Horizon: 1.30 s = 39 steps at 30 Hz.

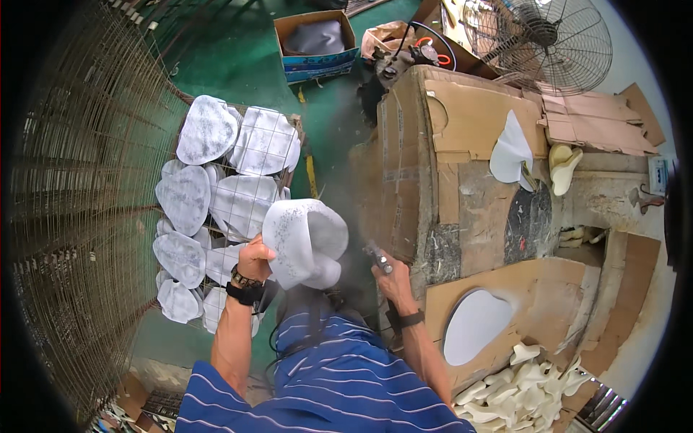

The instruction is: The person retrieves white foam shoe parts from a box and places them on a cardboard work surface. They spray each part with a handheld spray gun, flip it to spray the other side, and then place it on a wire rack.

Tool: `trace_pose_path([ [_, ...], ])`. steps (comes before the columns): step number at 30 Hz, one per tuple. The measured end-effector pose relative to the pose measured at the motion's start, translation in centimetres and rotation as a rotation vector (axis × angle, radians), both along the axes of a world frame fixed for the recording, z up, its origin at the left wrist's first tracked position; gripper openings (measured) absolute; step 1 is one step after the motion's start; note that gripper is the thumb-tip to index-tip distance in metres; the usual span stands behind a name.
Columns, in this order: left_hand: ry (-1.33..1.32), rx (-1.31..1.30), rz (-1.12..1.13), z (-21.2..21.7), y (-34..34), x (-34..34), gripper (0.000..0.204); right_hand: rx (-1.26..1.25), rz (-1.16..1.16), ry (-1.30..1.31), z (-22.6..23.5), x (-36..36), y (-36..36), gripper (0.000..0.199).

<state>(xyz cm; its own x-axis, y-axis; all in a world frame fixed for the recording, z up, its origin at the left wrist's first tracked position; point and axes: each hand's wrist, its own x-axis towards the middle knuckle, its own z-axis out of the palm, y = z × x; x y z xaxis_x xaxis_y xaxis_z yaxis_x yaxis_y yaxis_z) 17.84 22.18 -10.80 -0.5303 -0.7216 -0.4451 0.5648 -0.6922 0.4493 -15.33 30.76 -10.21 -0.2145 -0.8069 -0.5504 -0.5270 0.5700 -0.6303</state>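
My left hand [254, 260] is closed on the edge of a curled white sheet piece [287, 242] with grey speckles on its outer face. The piece bends round into a loop in front of my body. To its right, my right hand [395, 281] grips a small metal spray gun [378, 258], its nozzle end toward the piece with a gap between them. A faint haze hangs between the two. Just left of my left hand, flat rounded white pieces [182, 200], blotched grey, lie in rows on a wire rack [249, 141].
Tall wire racks [65, 180] stand at the left. A cardboard-covered bench [476, 209] on the right bears a white sheet piece [511, 151] and cream moulded shapes [563, 167]. A flat white piece [473, 328] and a cream pile [516, 397] lie nearer. Beyond are a fan [541, 36] and box [317, 68].
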Motion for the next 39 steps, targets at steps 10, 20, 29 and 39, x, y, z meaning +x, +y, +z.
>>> trace_pose_path([
  [10, -0.05, 0.035, 0.01, 0.9, -0.3, 0.8, 0.071, -0.116, 0.104, -0.296, 1.0, 4.2, -1.2, 0.052],
  [20, -0.112, 0.077, 0.03, 2.3, 0.2, 0.5, 0.076, -0.087, 0.237, -0.042, -6.5, 6.0, -3.5, 0.038],
  [29, -0.129, 0.097, 0.174, -0.1, -0.5, 0.5, 0.067, -0.004, 0.039, 0.029, -8.7, 0.9, 1.3, 0.047],
  [39, -0.027, 0.079, 0.449, -10.5, -15.4, -0.9, 0.063, 0.328, -0.02, -0.005, -9.2, 0.4, 5.5, 0.051],
])
